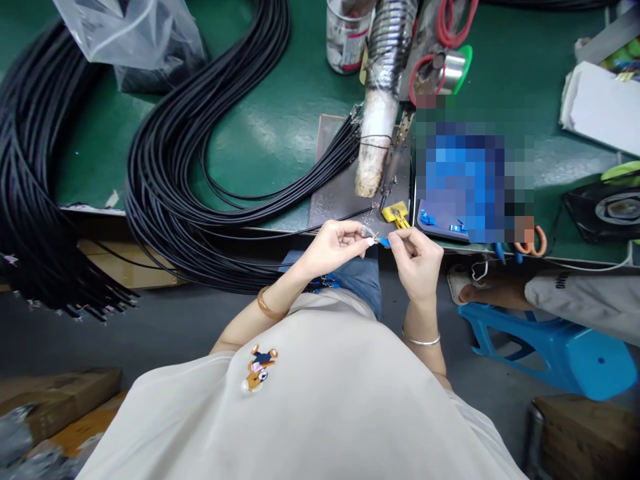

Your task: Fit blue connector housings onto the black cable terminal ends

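At the table's front edge, my left hand [343, 245] is closed, with thumb and forefinger pinching the end of a black cable [300, 233]. Thin wire ends and something small and white show at its fingertips. Close beside it, my right hand [416, 261] pinches a small blue piece [385, 243] between thumb and fingers. The blue piece is close to the wire ends; whether they touch, I cannot tell. A yellow tool or clip [397, 213] lies just beyond my hands. The bundle of black cables [170, 160] curves from the left, its ends on a dark plate [327, 143].
A foil-wrapped duct [377, 133] hangs over the plate. To the right are a tray [443, 235] with blue pieces, partly pixelated, and orange-handled scissors [539, 241]. A blue stool [550, 353] and another person's leg [575, 293] are right of me.
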### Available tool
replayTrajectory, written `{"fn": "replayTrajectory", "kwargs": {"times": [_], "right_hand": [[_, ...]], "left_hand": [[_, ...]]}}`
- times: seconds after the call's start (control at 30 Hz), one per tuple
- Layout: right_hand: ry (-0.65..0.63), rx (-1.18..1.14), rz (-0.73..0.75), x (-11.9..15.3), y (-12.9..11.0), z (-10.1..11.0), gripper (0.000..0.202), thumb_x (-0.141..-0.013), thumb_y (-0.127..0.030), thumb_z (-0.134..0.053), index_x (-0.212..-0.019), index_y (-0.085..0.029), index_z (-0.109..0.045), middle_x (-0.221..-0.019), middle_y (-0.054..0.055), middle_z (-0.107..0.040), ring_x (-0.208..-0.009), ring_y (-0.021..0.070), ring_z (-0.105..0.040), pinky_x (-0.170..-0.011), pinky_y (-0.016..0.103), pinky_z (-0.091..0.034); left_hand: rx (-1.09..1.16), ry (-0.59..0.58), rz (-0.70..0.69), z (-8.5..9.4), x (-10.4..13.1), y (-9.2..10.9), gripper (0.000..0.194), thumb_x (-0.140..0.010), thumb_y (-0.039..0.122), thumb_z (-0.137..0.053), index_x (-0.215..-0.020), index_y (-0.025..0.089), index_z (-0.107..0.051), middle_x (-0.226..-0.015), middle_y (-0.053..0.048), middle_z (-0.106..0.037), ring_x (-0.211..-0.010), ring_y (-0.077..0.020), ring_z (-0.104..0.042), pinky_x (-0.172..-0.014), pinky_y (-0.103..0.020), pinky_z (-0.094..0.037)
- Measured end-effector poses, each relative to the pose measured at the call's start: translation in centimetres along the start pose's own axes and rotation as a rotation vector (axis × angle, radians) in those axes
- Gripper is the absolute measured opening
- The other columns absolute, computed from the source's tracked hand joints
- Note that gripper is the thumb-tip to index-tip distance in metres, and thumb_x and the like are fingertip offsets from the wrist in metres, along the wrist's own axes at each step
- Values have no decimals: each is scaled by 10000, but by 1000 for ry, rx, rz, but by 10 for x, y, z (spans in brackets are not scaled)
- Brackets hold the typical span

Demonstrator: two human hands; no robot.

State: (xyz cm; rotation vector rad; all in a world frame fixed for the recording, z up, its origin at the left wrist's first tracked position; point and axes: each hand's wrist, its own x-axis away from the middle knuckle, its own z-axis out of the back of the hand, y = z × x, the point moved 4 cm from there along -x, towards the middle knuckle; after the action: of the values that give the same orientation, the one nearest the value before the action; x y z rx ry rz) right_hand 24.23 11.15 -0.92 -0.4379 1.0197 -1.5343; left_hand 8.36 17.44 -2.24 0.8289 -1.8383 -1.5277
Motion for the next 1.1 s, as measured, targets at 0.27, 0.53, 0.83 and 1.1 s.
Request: {"fn": "replayTrajectory", "kwargs": {"times": [0.27,0.53,0.83,1.1], "right_hand": [[23,27,99,4,-2,3,198,-895,-367,-662,-991,-201,-713,-814,-5,-691,-479,60,-332,-505,249,-323],[-2,-187,-54,6,4,1,315,-933,-416,-598,-721,-193,-665,-616,-25,-639,-484,84,-507,-495,225,-412],[74,198,568,12,-19,10,298,-862,-149,-696,-1133,-272,-711,-983,25,-780,-853,154,-741,-763,262,-590],[-49,-263,-55,6,-5,-4,254,-923,-352,-632,-721,-197,-615,-597,-45,-580,-500,73,-494,-488,214,-372]], "left_hand": [[12,-35,-1,0,3,5,338,-867,395,-680,-704,105,-618,-616,-13,-616,-477,-28,-444,-514,-180,-385],[-2,-62,-11,-2,6,7,406,-866,464,-678,-673,112,-618,-605,-17,-601,-468,-33,-430,-459,-178,-337],[85,-139,68,-1,10,13,365,-855,426,-701,-703,102,-631,-624,-31,-633,-412,-19,-400,-401,-176,-288],[183,-1,-51,-2,11,10,217,-822,297,-733,-939,117,-702,-826,-48,-685,-529,-39,-504,-485,-175,-389]]}}
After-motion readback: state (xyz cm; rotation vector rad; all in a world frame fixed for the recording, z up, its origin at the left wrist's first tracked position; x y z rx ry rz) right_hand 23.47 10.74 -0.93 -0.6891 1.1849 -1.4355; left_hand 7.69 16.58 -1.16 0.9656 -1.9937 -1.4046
